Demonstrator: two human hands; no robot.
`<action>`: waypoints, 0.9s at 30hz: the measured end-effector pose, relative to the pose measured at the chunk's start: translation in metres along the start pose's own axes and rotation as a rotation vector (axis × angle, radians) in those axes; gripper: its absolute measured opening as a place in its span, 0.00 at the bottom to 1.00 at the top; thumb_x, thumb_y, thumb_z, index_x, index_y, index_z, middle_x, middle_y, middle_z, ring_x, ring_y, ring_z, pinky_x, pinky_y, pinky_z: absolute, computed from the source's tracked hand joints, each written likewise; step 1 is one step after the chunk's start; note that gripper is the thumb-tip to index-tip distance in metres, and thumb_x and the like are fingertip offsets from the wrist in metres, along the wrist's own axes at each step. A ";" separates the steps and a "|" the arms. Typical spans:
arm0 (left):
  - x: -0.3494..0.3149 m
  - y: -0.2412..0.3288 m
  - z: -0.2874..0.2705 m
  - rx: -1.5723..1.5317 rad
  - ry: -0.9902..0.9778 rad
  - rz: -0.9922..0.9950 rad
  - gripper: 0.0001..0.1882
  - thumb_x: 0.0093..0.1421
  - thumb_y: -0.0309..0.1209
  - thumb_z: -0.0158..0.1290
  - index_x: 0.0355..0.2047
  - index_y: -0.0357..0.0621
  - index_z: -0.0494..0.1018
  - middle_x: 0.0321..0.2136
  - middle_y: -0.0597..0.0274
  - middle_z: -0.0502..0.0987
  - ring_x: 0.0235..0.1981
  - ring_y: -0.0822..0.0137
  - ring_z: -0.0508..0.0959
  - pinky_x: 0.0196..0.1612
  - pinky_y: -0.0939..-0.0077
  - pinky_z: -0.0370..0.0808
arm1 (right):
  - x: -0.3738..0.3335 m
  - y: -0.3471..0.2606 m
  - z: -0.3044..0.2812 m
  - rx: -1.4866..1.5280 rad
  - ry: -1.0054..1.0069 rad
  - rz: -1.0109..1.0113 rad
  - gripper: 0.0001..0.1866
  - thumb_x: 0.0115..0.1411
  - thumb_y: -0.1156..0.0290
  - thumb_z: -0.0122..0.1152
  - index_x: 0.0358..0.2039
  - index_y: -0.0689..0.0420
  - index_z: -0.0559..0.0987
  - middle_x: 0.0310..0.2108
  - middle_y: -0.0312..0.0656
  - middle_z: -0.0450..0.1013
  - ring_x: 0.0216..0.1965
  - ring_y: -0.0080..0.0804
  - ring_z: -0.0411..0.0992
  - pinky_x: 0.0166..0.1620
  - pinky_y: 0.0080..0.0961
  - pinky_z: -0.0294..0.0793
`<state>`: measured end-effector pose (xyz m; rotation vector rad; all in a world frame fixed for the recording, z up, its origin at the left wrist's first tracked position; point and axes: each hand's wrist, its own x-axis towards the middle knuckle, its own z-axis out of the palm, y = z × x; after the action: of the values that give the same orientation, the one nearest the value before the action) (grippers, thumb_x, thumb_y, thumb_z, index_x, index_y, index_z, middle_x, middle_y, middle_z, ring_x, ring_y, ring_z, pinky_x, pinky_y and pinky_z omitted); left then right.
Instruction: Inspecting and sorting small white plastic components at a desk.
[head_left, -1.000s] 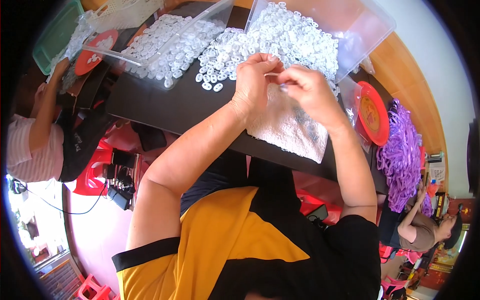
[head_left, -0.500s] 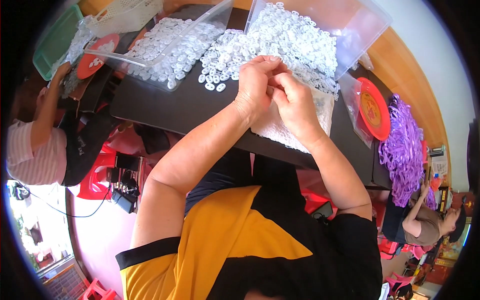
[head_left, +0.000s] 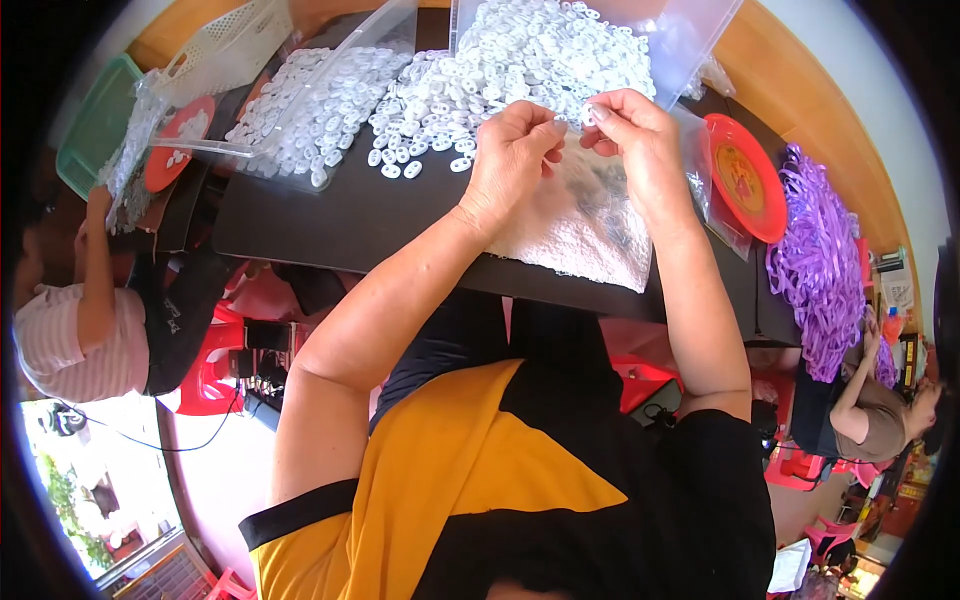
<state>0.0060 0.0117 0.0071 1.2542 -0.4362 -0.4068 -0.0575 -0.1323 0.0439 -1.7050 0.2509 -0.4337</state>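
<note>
Both my hands are raised over a white towel [head_left: 575, 250] on the dark table. Between the thumb and fingertips of my right hand [head_left: 645, 145] is a small white oval piece [head_left: 588, 115]. My left hand [head_left: 512, 155] is closed in a pinch just to the left, its fingertips apart from the right hand's; whatever it may hold is too small to make out. Beyond my hands lies a loose heap of white two-holed oval pieces [head_left: 430, 105], a few of them scattered at its near edge.
Clear plastic bins [head_left: 205, 148] of white pieces stand at the far side. A red plate [head_left: 765, 190] and a bundle of purple ribbons [head_left: 815, 260] lie right. At left, a person [head_left: 85, 325] works near a green basket [head_left: 95, 130]; another person [head_left: 865, 410] sits at right.
My hands have moved apart from each other, the right one lifting to the right, and a white oval piece now shows in its fingertips. The whole view has shifted slightly.
</note>
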 end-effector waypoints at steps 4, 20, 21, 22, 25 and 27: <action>0.000 -0.003 0.000 0.047 -0.029 0.000 0.10 0.61 0.30 0.53 0.35 0.34 0.73 0.24 0.62 0.75 0.25 0.74 0.75 0.28 0.80 0.72 | -0.003 0.003 0.002 -0.002 -0.006 0.008 0.07 0.61 0.72 0.55 0.37 0.60 0.77 0.30 0.34 0.74 0.30 0.22 0.73 0.35 0.17 0.68; -0.002 0.003 -0.001 0.106 -0.021 -0.011 0.09 0.61 0.30 0.53 0.34 0.33 0.73 0.22 0.64 0.74 0.22 0.76 0.73 0.25 0.82 0.71 | -0.006 0.008 0.008 -0.045 0.000 -0.090 0.05 0.61 0.75 0.56 0.34 0.62 0.77 0.28 0.35 0.74 0.29 0.19 0.71 0.35 0.17 0.73; -0.002 0.002 0.000 0.106 -0.021 -0.011 0.09 0.61 0.30 0.53 0.34 0.33 0.73 0.22 0.64 0.74 0.22 0.76 0.73 0.25 0.82 0.71 | -0.006 0.009 0.009 -0.037 -0.014 -0.097 0.05 0.61 0.75 0.56 0.34 0.62 0.77 0.28 0.35 0.74 0.29 0.19 0.71 0.35 0.17 0.73; -0.001 0.001 0.000 0.113 -0.023 -0.003 0.09 0.61 0.30 0.53 0.34 0.33 0.73 0.22 0.64 0.74 0.22 0.76 0.73 0.25 0.83 0.71 | -0.006 0.012 0.009 -0.038 -0.014 -0.097 0.05 0.61 0.75 0.56 0.34 0.62 0.77 0.28 0.35 0.74 0.29 0.19 0.71 0.35 0.17 0.73; -0.001 0.000 -0.001 0.128 -0.027 0.003 0.09 0.61 0.29 0.54 0.34 0.33 0.73 0.22 0.64 0.74 0.22 0.76 0.73 0.25 0.83 0.71 | -0.005 0.015 0.010 -0.030 -0.031 -0.130 0.05 0.61 0.74 0.57 0.35 0.62 0.77 0.29 0.35 0.74 0.29 0.19 0.72 0.35 0.17 0.73; -0.001 0.000 -0.002 0.137 -0.029 0.003 0.09 0.61 0.29 0.54 0.34 0.33 0.73 0.22 0.64 0.74 0.22 0.76 0.72 0.25 0.83 0.70 | -0.006 0.010 0.010 0.043 -0.046 -0.038 0.05 0.61 0.73 0.57 0.35 0.62 0.77 0.28 0.35 0.74 0.30 0.19 0.72 0.35 0.17 0.73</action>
<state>0.0061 0.0135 0.0067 1.3812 -0.4967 -0.3983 -0.0584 -0.1228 0.0316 -1.6778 0.1748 -0.4242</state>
